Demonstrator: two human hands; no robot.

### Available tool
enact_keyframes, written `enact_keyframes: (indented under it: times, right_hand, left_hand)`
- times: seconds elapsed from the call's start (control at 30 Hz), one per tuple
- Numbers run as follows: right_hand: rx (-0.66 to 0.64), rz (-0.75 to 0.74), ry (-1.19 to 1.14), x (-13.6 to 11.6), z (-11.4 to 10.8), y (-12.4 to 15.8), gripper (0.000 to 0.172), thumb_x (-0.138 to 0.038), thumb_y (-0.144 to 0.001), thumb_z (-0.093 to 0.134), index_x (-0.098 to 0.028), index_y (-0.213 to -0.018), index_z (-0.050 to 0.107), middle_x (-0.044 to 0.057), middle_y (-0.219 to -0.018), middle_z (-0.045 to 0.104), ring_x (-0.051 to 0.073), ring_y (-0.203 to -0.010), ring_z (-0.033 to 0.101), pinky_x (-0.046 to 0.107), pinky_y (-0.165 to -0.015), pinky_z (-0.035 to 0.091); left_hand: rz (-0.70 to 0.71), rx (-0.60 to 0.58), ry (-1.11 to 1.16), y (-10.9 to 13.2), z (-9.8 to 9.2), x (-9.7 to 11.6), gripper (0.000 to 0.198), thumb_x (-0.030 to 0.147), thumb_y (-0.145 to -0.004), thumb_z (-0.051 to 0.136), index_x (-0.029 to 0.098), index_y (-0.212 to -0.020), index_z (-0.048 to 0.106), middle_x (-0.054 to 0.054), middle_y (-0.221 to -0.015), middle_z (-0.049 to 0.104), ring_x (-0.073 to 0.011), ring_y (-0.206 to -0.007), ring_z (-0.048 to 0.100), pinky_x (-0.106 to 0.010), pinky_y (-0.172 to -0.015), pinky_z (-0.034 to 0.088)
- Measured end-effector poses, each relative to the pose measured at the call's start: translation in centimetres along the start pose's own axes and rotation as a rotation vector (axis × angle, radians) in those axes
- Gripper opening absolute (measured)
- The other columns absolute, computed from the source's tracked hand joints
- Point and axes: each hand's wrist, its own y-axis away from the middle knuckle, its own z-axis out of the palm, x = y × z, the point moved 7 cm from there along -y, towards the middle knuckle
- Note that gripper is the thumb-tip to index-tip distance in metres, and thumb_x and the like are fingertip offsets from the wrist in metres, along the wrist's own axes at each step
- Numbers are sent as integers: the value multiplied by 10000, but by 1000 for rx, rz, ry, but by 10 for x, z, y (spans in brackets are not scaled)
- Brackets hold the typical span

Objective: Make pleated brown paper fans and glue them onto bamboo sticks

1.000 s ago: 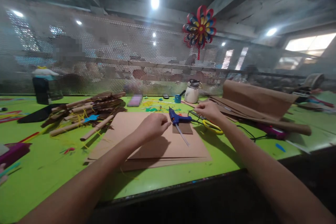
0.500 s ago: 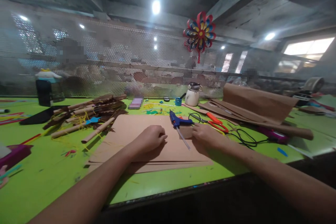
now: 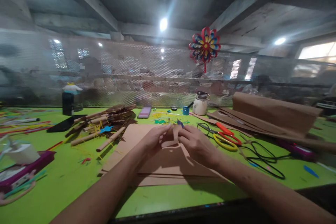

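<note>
A small piece of brown paper is held up a little above a stack of brown paper sheets. My left hand grips its left side, the fingers closed along the edge. On its right side, my right hand pinches it between thumb and fingers. Behind my right hand lies a blue glue gun; only its nozzle end shows and the body is hidden. Scissors with orange and yellow handles rest to the right of my right hand.
Rolled brown paper sticks lie in a bundle at left, beside a dark phone-like slab. A purple power strip sits front left. At the back stand a white jug and a blue cup. Black cord loops at right.
My hands have come closer together, and the small brown paper piece has been lifted between them. My right hand now covers most of the glue gun. The camera view has shifted slightly.
</note>
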Motion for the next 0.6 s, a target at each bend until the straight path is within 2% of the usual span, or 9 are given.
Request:
enact_keyframes:
  times: [0.07, 0.2, 0.37, 0.43, 0.5, 0.57, 0.6]
  right_hand:
    - [20, -7, -18, 0, 11, -5, 200, -50, -823, 410, -151, -720, 549, 90, -795, 561, 189, -774, 439, 328, -690, 380]
    - [19, -10, -77, 1, 19, -4, 189, -58, -821, 417, -150, -722, 548, 91, -806, 566, 188, -781, 433, 331, -706, 389]
    - [72, 82, -326, 9, 5, -2, 198, -30, -748, 462, -166, -795, 599, 87, -942, 592, 201, -887, 461, 366, -795, 399]
    - [136, 219, -487, 30, -1, -1, 241, -65, -711, 517, -181, -897, 618, 87, -1054, 575, 215, -983, 464, 387, -843, 393]
    - [211, 460, -667, 62, -1, 0, 293, -124, -692, 555, -182, -973, 614, 90, -1070, 580, 214, -993, 493, 384, -837, 408]
    - [225, 749, -876, 88, 14, 4, 259, -201, -709, 559, -169, -958, 621, 89, -982, 615, 191, -888, 550, 339, -743, 450]
    - [189, 844, -997, 93, 26, 5, 254, -255, -713, 575, -160, -944, 625, 85, -931, 627, 176, -819, 566, 311, -685, 457]
  left_hand:
    - [-3, 19, 8, 1, -7, -1, 338, 402, -759, 572, 133, -963, 583, -114, -910, 639, -188, -764, 607, -329, -673, 510]
    - [-59, 41, 46, 0, -13, -5, 420, 468, -751, 557, 143, -1016, 582, -117, -890, 650, -212, -792, 610, -343, -650, 523]
    - [26, 161, 61, -4, -23, -5, 262, 203, -719, 620, 119, -966, 606, -97, -864, 672, -194, -761, 629, -336, -713, 504]
    - [43, 196, 75, -5, -26, -5, 232, 167, -728, 599, 99, -949, 620, -105, -842, 681, -198, -777, 637, -320, -748, 487]
    - [48, 195, 85, -5, -26, -4, 234, 150, -729, 595, 92, -953, 628, -108, -847, 686, -199, -812, 637, -310, -785, 471]
    - [79, 180, 92, -5, -24, -1, 222, 126, -719, 602, 90, -936, 636, -107, -858, 686, -185, -834, 633, -292, -827, 450]
    - [101, 164, 98, -5, -21, 1, 218, 116, -719, 601, 90, -932, 638, -107, -871, 684, -179, -848, 629, -285, -848, 438]
